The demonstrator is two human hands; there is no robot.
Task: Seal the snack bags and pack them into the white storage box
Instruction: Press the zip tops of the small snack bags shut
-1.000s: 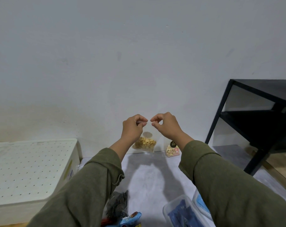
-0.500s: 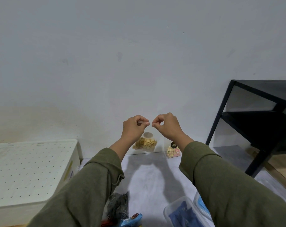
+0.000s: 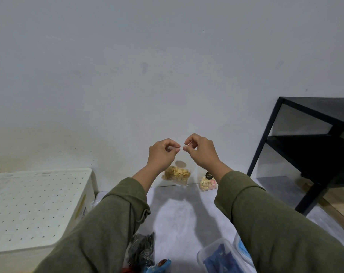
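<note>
I hold a clear snack bag of yellow-tan pieces [image 3: 177, 173] up in the air in front of the wall. My left hand [image 3: 162, 153] and my right hand [image 3: 200, 151] each pinch its top edge, fingertips nearly touching. The bag hangs down between my wrists. The white storage box [image 3: 33, 209] stands at the left with its perforated lid on. A second clear bag with pastel pieces and a dark round label [image 3: 208, 182] stands against the wall on the grey surface.
A black metal shelf frame [image 3: 312, 154] stands at the right. At the bottom edge lie a dark patterned packet [image 3: 142, 251], a blue wrapper [image 3: 157, 266] and a clear plastic container with blue contents [image 3: 222, 259]. Grey tabletop [image 3: 179, 213] lies between my arms.
Both hands stay at the bag's top edge; the fingertips shifted slightly along it. The bag hangs in nearly the same place.
</note>
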